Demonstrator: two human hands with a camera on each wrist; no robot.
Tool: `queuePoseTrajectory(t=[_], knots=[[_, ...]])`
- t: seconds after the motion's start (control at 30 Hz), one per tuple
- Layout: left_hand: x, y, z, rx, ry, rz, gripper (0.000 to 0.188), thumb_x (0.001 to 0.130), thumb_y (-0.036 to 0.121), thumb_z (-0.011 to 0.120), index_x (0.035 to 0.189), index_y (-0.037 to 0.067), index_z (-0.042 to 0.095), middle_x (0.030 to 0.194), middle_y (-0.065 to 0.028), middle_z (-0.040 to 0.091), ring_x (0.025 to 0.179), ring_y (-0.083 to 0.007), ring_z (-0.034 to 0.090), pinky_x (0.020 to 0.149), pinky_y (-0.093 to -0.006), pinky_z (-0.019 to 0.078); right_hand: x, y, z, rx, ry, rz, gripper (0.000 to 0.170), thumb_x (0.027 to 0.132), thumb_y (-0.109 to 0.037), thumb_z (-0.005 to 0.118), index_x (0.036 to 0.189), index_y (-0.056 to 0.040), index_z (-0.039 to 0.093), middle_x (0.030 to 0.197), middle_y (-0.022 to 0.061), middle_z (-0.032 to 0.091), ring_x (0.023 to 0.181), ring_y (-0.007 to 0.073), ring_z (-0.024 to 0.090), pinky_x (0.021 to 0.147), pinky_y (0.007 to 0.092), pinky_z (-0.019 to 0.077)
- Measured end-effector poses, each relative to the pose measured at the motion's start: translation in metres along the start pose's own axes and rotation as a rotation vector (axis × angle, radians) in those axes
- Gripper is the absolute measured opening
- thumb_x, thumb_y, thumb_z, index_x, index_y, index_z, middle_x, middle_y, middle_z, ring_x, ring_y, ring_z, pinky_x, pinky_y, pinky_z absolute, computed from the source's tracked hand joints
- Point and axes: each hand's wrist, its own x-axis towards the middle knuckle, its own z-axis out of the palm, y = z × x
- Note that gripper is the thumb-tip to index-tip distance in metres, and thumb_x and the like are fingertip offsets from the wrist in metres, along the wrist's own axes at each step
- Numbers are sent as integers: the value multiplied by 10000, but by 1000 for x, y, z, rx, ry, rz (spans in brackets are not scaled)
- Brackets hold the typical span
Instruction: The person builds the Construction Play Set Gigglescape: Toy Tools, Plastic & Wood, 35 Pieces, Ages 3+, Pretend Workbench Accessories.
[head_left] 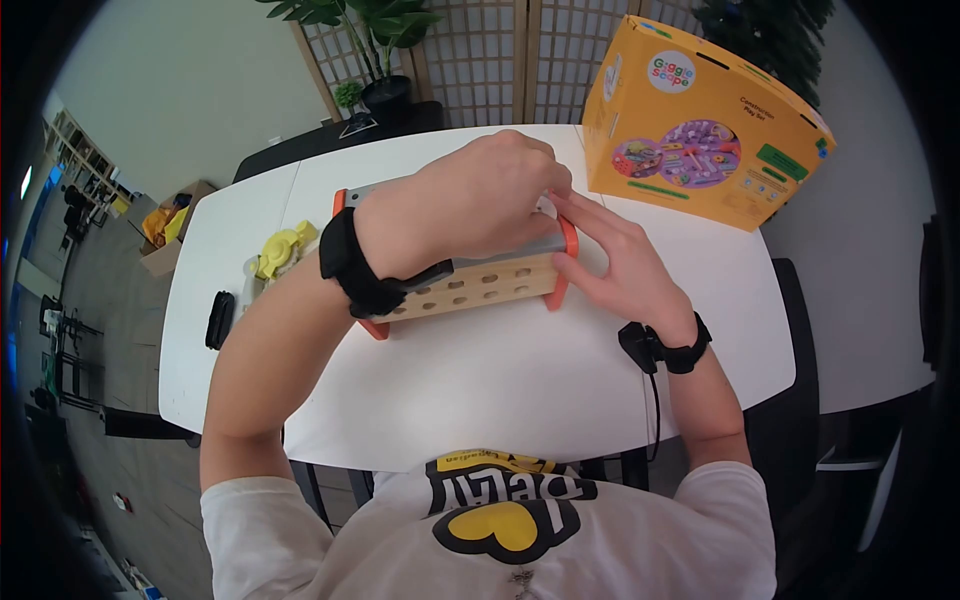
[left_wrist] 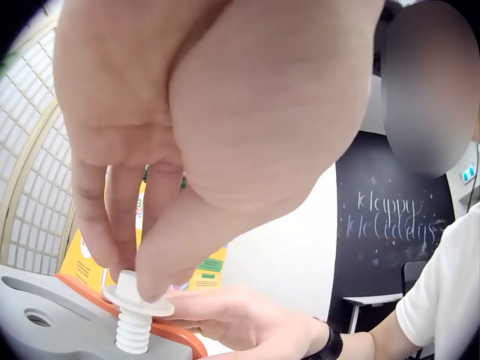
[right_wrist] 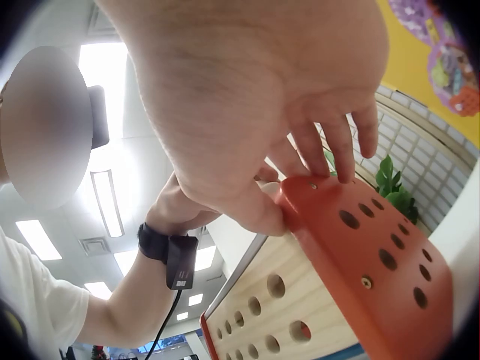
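Watching from afar, I had one white plastic screw (left_wrist: 133,330) at two o'clock on the toy workbench, threads down at its grey top (left_wrist: 64,319). The left hand (head_left: 470,195) held its head in a narrow thumb-and-finger pinch, apparently from above so it stood nearly upright. Over at three o'clock, the right hand (head_left: 632,275) spread wide across the orange end panel (right_wrist: 330,247), thumb and fingers touching it, I reckoned to brace that end. Two end panels, then, counting the far one (head_left: 340,200), and one wooden front board (head_left: 470,287) between them, two rows of holes showing! One yellow box (head_left: 625,125) stood at two o'clock beyond; one yellow plastic piece (head_left: 275,262) lay at nine, beside the bench.
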Motion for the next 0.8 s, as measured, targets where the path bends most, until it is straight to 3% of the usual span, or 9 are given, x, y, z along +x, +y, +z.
queuePoseTrajectory(t=[0.1,0.2,0.3,0.4,0.47,0.6,0.7,0.8], knots=[[-3,12,-2,159,-71,-199,154,849,82,747,940,-41,745,868,-195,701,848,-367,684,781,-428,550,-2,-2,4,-118,27,-54,559,941,-207,673,1442,11,554,1464,187,579,1322,354,578,1089,408,484],[-4,13,4,201,-148,-282,149,862,80,726,944,-45,732,886,-191,696,874,-378,680,786,-434,549,-5,-8,1,-281,31,-83,518,986,-224,629,1440,14,553,1446,205,585,1326,369,570,1078,413,490],[-14,1,12,52,17,-55,151,881,82,695,962,-41,728,911,-189,692,876,-379,677,787,-441,549,-5,-14,-2,-342,12,-58,490,1004,-220,609,1432,13,558,1424,203,603,1288,382,594,1053,419,508],[-16,-3,11,-89,21,101,142,891,82,677,949,-38,724,910,-186,689,884,-382,672,794,-444,551,-3,-23,-10,-304,-58,26,473,988,-196,629,1420,-11,576,1402,174,628,1221,376,635,1030,425,523],[-18,1,14,-84,90,34,129,891,64,665,949,-36,723,928,-183,690,897,-377,673,795,-441,553,6,-33,-21,-217,-138,118,461,969,-192,659,1399,-36,607,1381,155,650,1169,366,664,1019,426,529],[-23,7,15,95,97,-128,127,892,28,631,958,-23,726,957,-169,692,921,-367,675,809,-433,556,9,-9,-19,-188,-98,2,465,921,-237,732,1353,-80,665,1343,139,677,1127,352,680,994,414,540],[-23,4,17,122,-3,-147,138,889,51,657,988,-7,735,982,-167,695,924,-360,679,817,-424,558,14,-12,-23,-190,-113,42,482,900,-274,760,1335,-81,681,1318,145,689,1117,357,681,973,416,546],[-28,1,13,-43,54,-42,172,873,104,723,1014,8,744,978,-166,697,918,-359,679,808,-416,560,13,-23,-20,-171,-136,130,494,896,-277,766,1338,-76,676,1291,154,698,1096,368,682,952,426,551]])
